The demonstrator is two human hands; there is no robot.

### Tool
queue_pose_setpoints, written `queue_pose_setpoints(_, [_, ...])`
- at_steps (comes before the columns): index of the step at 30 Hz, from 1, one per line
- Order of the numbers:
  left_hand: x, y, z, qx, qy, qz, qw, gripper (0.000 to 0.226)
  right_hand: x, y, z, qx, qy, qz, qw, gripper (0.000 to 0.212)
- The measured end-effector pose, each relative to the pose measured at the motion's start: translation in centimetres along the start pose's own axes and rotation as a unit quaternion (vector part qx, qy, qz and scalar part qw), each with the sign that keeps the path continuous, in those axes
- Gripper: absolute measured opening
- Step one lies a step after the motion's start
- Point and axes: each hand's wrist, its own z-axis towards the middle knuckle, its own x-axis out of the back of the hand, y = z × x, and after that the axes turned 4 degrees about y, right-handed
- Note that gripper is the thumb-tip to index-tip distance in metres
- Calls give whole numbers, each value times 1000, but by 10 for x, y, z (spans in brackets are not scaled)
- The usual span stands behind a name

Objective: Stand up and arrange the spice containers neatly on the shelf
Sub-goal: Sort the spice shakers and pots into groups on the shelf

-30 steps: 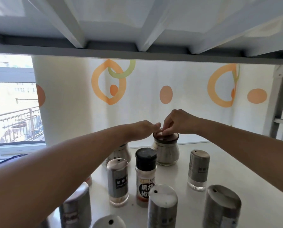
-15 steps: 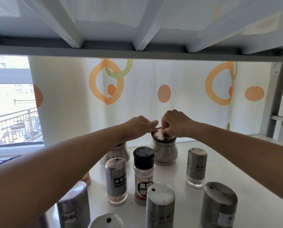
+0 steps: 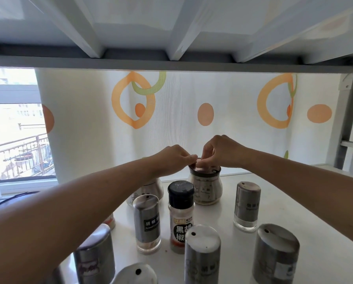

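Step in hand: seating the lid on the round glass jar point(image 3: 207, 189), judged from both hands meeting at its mouth.
Jar position: upright at the back of the shelf point(image 3: 294, 206), just behind the black-capped pepper bottle point(image 3: 180, 216).
Left hand point(image 3: 171, 160): fingers pinched together at the jar's dark rim; whether they clamp the lid cannot be told.
Right hand point(image 3: 218, 153): fingertips curled down onto the lid, apparently pressing it.
Technique: hold the jar body steady while pressing evenly, so it does not tip.
Hazard: the steel shakers point(image 3: 147, 222) stand near the forearms; withdraw both arms high.
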Motion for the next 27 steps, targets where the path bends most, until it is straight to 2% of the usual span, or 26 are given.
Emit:
queue_pose_setpoints(4, [3, 5, -2, -1, 4, 8, 1000, 46, -3, 0, 1, -16, 14, 21, 1000, 13])
queue_pose_setpoints(14, [8, 1, -16, -20, 34, -29, 999, 32, 3, 1, -3, -4, -26, 58, 998, 9])
queue_pose_setpoints(22, [7, -2, -19, -24, 29, -20, 999, 47, 5, 1, -4, -6, -39, 86, 996, 7])
queue_pose_setpoints(27, [6, 4, -25, -8, 15, 8, 1000, 49, 2, 2, -4, -7, -28, 76, 997, 6])
